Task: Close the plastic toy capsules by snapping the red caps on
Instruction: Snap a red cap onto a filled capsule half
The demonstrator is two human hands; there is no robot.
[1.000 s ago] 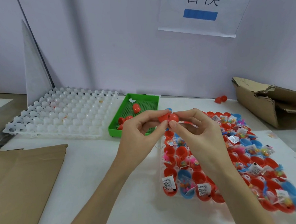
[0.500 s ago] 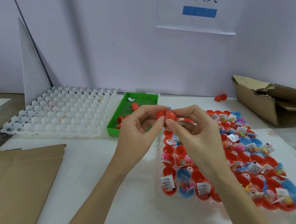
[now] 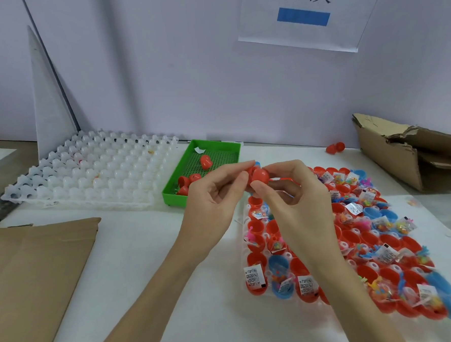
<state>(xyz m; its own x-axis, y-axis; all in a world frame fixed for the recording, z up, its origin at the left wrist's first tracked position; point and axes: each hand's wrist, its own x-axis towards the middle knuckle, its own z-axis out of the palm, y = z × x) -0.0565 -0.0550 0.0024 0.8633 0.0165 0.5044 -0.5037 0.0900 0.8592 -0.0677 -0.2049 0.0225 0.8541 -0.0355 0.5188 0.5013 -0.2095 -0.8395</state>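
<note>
A red capsule (image 3: 258, 176) is held in the air above the table's middle, pinched from both sides. My left hand (image 3: 215, 198) grips its left part with thumb and forefinger. My right hand (image 3: 295, 201) pinches its right, rounded part with thumb and fingers. Below and to the right lies a clear tray (image 3: 243, 238) packed with several open red and blue capsule halves (image 3: 355, 237), many holding small bagged toys. My hands hide whether the capsule's two parts are fully joined.
A green tray (image 3: 217, 147) with loose red capsules (image 3: 205, 161) stands behind my hands. A white moulded tray (image 3: 87, 174) sits at the back left, flat cardboard (image 3: 32, 275) at front left, a torn cardboard box (image 3: 403, 154) at the right. Two red pieces (image 3: 335, 147) lie by the wall.
Both hands have stayed together on the red capsule, shifting slightly up in view. The white label strip seen by my right fingers a second ago is no longer visible.
</note>
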